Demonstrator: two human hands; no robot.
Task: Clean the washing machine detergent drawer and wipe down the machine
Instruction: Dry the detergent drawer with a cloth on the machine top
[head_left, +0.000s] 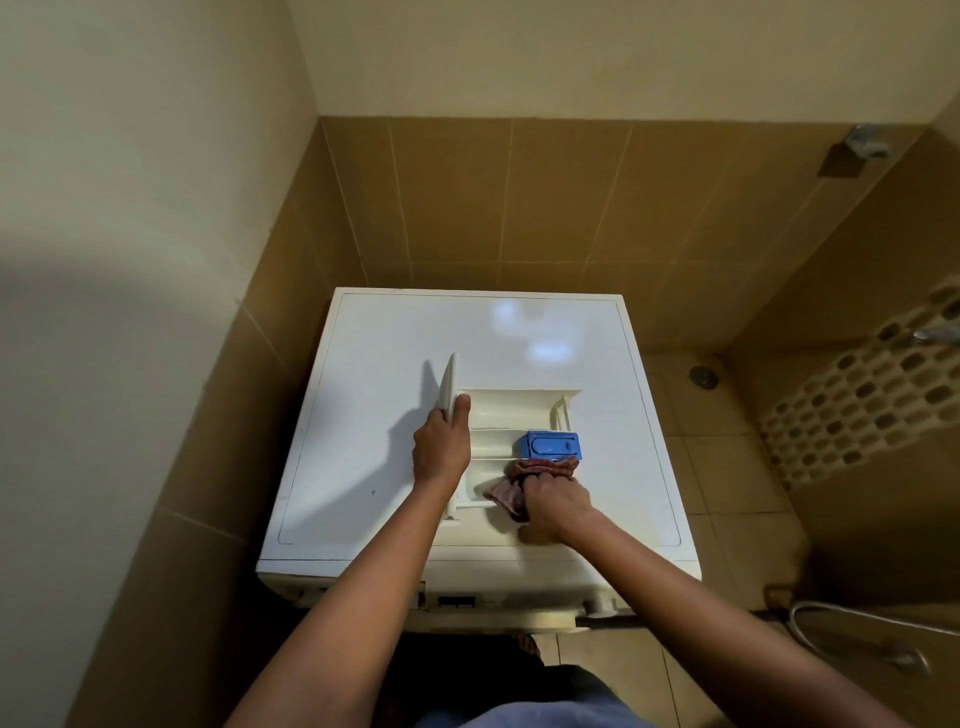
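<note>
The white detergent drawer (511, 408) lies pulled out on top of the white washing machine (395, 332). Its front panel stands at the left end. My left hand (441, 449) grips that panel, thumb on the inner side. A blue insert (553, 446) sits in the drawer's middle compartment. My right hand (553, 506) holds a reddish-pink cloth (519, 486) bunched in its fingers and presses it into the near compartment, just below the blue insert. Part of the cloth is hidden under the hand.
The machine stands in a corner, with tiled walls close behind and on the left. Its control panel (457, 600) faces me at the lower edge. To the right lie a tiled floor with a drain (702, 375), a mosaic strip, and a metal hose (857, 621).
</note>
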